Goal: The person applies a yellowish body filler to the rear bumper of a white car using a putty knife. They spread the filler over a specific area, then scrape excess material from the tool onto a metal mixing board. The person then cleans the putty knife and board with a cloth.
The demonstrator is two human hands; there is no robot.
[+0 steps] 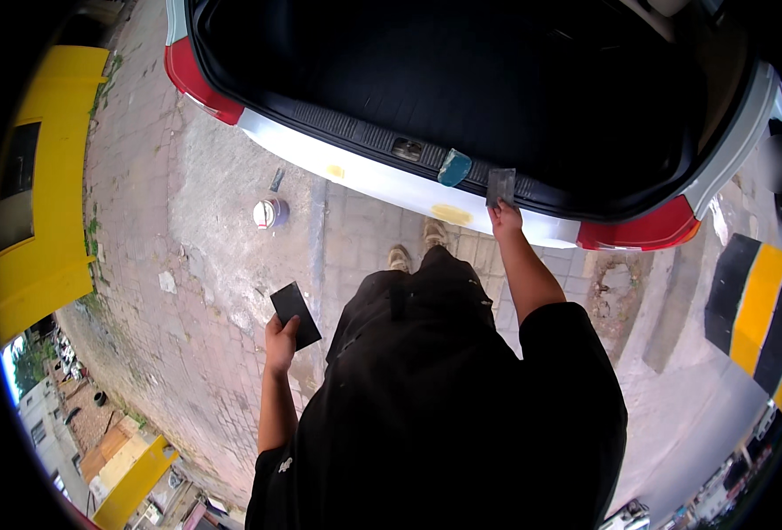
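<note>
My left hand (278, 346) is closed on the edge of a flat black rectangular sheet (295, 311), held out over the paving to the left of my legs. At the car's rear, my right hand (504, 217) grips a flat grey rectangular piece (500, 183), perhaps a spreader blade. It is held up at the sill of the open boot. Below and to its left is the white bumper (391, 191) with a large yellowish filler patch (452, 214). A smaller yellowish patch (335, 171) shows further left. On the sill rests a teal rounded piece (453, 168), just left of my right hand.
A white tin (270, 213) stands on the ground at the left, with a small dark strip (277, 180) near it. Red tail lights (642, 228) flank the boot (444, 71). A black-and-yellow striped barrier (755, 305) is at the right, a yellow structure (55, 177) at the left.
</note>
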